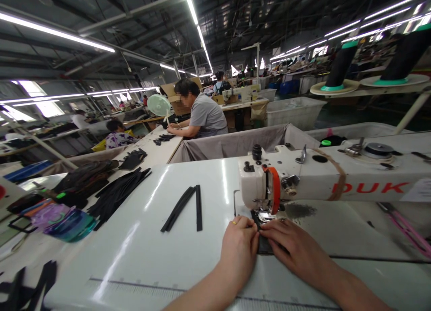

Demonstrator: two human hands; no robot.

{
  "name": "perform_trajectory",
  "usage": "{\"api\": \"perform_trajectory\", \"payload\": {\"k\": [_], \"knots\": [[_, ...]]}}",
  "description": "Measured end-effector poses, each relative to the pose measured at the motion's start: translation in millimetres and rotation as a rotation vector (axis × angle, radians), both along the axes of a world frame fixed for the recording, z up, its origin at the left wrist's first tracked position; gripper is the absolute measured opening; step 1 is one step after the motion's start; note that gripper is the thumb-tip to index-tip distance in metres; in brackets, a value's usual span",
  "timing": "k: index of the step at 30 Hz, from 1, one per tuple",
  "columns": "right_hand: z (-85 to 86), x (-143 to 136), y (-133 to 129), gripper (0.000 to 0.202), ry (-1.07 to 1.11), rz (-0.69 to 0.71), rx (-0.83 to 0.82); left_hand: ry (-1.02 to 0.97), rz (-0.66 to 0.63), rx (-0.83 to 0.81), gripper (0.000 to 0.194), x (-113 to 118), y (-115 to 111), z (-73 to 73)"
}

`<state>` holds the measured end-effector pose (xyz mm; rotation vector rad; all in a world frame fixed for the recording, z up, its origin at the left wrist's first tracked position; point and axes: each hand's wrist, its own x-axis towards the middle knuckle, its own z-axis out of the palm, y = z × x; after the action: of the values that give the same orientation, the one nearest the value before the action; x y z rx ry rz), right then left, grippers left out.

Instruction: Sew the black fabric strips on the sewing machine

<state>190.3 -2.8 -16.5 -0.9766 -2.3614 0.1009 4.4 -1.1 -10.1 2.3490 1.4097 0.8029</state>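
A dark piece (pixel 256 217) lies at the presser foot (pixel 267 217) of the sewing machine (pixel 316 180), at 12 o'clock from the hands. The left hand (pixel 239 248) meets it from 9 o'clock with fingers bunched, the right hand (pixel 296 243) from 3 o'clock with fingers laid flatter; I cannot tell whether either pinches it or only presses down. The likeliest trouble is a fingertip caught under the needle, since the hands rest just beside the foot; uneven pressure from 1 side could also skew the piece and bend a seam. The 2 dark strips (pixel 199 207) between 9 and 10 o'clock lie well apart from this. Knuckles hide much of the piece, which may run on into the dark patch between the hands. The needle point is hard to make out, and the right edge cuts off the machine.
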Motion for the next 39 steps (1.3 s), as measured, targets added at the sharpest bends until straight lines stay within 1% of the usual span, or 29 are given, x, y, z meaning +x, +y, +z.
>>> {"api": "perform_trajectory", "payload": {"k": [8, 14, 17, 20, 22, 23, 25, 28, 30, 32, 34, 35, 37, 39], "knots": [[-1.5, 0, -1, 0.030, 0.003, -0.006, -0.023, -0.077, 0.001, 0.029, 0.018, 0, 5, -3.7], [-1.0, -1, 0, 0.029, 0.012, -0.010, -0.026, -0.026, -0.001, 0.042, 0.018, 1, 9, -3.2], [0.1, -1, -1, 0.030, 0.023, -0.023, -0.055, -0.015, -0.019, 0.034, 0.018, 2, 7, -3.9], [4.9, -2, -5, 0.030, 0.020, -0.032, -0.109, -0.077, -0.043, 0.009, 0.018, 0, 7, -4.2], [7.9, -3, -7, 0.032, 0.009, -0.029, -0.137, -0.109, -0.041, -0.009, 0.014, -5, 13, -5.0], [8.6, -3, -8, 0.032, -0.003, -0.016, -0.148, -0.112, -0.011, -0.012, 0.013, -8, 18, -6.0], [8.1, -3, -8, 0.030, -0.037, -0.040, -0.158, -0.088, 0.085, 0.025, 0.016, -12, 31, -8.8], [5.3, -2, -8, 0.026, -0.064, -0.070, -0.168, 0.045, 0.056, 0.066, 0.027, -14, 42, -11.8], [4.2, -2, -8, 0.024, -0.062, -0.079, -0.171, 0.151, 0.020, 0.081, 0.029, -12, 42, -11.5], [4.2, -1, -9, 0.024, -0.053, -0.085, -0.172, 0.229, 0.028, 0.087, 0.030, -12, 39, -9.3], [4.9, -1, -9, 0.025, -0.043, -0.088, -0.171, 0.300, 0.074, 0.086, 0.032, -18, 37, -5.8], [5.4, -1, -8, 0.025, -0.039, -0.090, -0.171, 0.340, 0.119, 0.090, 0.032, -24, 37, -3.8], [6.1, 0, -8, 0.026, -0.030, -0.093, -0.169, 0.422, 0.264, 0.104, 0.031, -43, 40, -0.2], [6.7, 1, -7, 0.026, -0.012, -0.091, -0.165, 0.492, 0.442, 0.086, 0.030, -69, 45, 3.2]]}}
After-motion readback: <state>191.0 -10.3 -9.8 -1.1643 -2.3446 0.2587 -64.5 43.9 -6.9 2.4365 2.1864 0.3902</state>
